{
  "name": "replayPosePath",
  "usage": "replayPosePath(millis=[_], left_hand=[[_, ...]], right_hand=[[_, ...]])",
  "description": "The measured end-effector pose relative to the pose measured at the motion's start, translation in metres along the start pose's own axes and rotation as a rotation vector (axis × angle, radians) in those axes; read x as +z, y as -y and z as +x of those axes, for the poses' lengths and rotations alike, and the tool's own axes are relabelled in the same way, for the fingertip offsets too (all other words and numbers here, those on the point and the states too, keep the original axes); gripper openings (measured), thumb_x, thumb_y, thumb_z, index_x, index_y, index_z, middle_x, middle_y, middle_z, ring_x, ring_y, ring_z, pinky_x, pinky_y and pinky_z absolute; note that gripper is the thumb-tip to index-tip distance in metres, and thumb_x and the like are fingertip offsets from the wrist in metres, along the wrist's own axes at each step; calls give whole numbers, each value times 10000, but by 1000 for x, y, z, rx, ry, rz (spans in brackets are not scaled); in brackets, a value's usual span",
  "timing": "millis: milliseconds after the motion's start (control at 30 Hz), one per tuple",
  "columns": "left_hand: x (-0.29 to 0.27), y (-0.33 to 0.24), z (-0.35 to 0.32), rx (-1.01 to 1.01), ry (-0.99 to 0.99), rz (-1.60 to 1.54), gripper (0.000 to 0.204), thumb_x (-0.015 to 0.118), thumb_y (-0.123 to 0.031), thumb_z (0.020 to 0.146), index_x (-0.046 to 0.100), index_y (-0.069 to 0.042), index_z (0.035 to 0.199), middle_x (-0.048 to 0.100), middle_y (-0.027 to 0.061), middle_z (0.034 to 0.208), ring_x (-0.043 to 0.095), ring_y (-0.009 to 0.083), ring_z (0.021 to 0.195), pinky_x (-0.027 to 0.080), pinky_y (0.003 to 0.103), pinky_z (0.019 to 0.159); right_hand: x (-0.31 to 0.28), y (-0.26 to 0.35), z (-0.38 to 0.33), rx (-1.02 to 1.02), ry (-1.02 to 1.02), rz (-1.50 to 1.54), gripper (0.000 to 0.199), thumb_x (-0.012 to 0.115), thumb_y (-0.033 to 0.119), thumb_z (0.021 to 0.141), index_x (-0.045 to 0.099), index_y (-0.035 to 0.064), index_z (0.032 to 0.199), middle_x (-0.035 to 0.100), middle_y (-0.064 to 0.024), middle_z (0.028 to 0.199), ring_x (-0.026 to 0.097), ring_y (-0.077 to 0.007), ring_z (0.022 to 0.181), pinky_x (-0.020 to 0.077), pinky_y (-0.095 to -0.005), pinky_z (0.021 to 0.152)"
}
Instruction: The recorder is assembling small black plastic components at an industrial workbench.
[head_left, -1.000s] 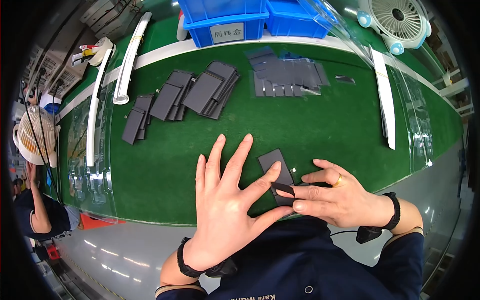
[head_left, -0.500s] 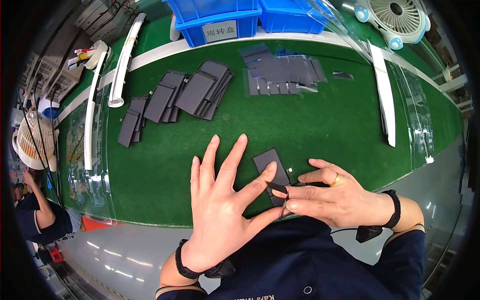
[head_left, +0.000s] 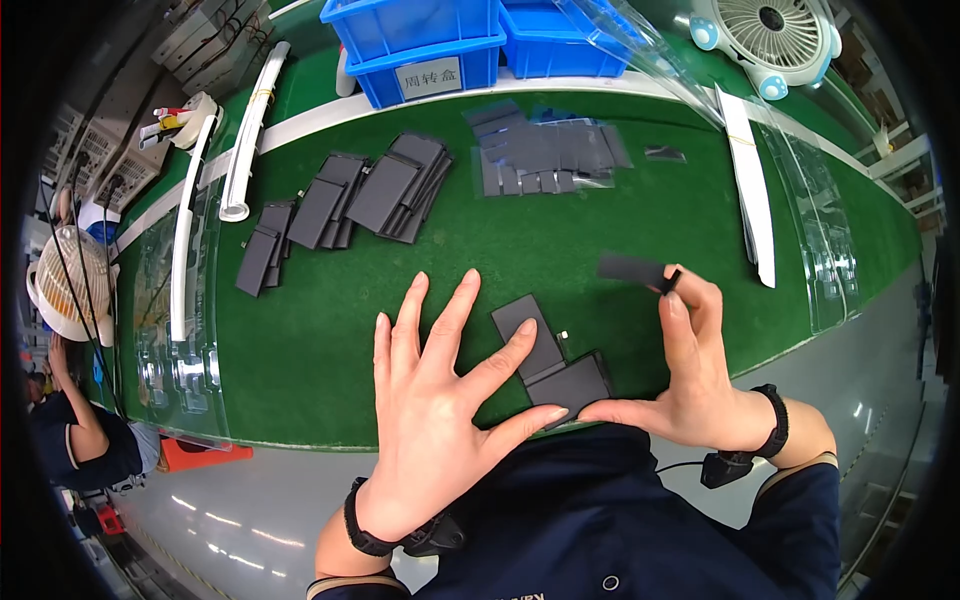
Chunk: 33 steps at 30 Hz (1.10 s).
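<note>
- Left hand (head_left: 430,425): fingers spread, gripping nothing; index and thumb tips on L-shaped black battery (head_left: 572,383), lying flat, narrow arm pointing up-left.
- Right hand (head_left: 697,380): fingers pinch black strip (head_left: 632,270), up-right of battery, apart; thumb at its near edge.
- Green table (head_left: 300,390); battery stacks (head_left: 385,197) farther up-left.

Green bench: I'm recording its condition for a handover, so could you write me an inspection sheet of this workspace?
Surface: green bench, partly covered.
Job's things: L-shaped black pack on the bench; dark strip, apart from the pack.
Clutter: three stacks of black packs, overlapping film sheets with dark patches, white sheets.
Grippers: left hand spread, touching the pack; right hand pinches the strip.
Cables: thin dark cable below the right hand.
Surroundings: blue bins, white fan, another person far left.
</note>
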<state>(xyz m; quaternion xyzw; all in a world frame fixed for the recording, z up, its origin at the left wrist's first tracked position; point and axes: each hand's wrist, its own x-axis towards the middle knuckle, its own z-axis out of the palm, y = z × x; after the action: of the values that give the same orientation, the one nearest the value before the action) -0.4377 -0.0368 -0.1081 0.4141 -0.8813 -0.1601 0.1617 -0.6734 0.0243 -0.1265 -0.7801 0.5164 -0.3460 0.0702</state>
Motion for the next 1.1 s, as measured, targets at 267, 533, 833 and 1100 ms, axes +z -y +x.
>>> replayPosePath(millis=[267,533,833,1100], left_hand=[[1,0,-2,-9,-5,-17,571,810,-506,686,731,-187,1153,392,145,1495,288,460,1394,266,684,1057],[0,1,-2,-37,-6,-44,626,857,-465,617,731,-197,1167,412,134,1504,299,437,1408,222,655,1100],[3,2,-2,-32,-28,-63,606,854,-475,623,737,-201,1151,415,126,1501,291,427,1413,222,653,1103],[2,1,-2,-32,-29,-69,604,856,-469,621,737,-199,1148,417,123,1497,290,427,1410,223,652,1102]], right_hand=[[-10,2,11,20,6,-163,1138,907,514,570,345,145,1487,67,-291,1549,141,-495,1443,228,-594,1133],[-32,-1,41,217,208,467,153,767,3,791,684,43,912,667,-65,865,660,-158,835,514,-281,742],[-29,-9,54,612,498,921,99,700,-34,859,682,-11,954,634,-53,974,625,-92,910,526,-236,789],[-30,6,50,291,336,424,339,818,118,755,694,85,1068,456,-135,1306,441,-284,1243,390,-403,1028]])
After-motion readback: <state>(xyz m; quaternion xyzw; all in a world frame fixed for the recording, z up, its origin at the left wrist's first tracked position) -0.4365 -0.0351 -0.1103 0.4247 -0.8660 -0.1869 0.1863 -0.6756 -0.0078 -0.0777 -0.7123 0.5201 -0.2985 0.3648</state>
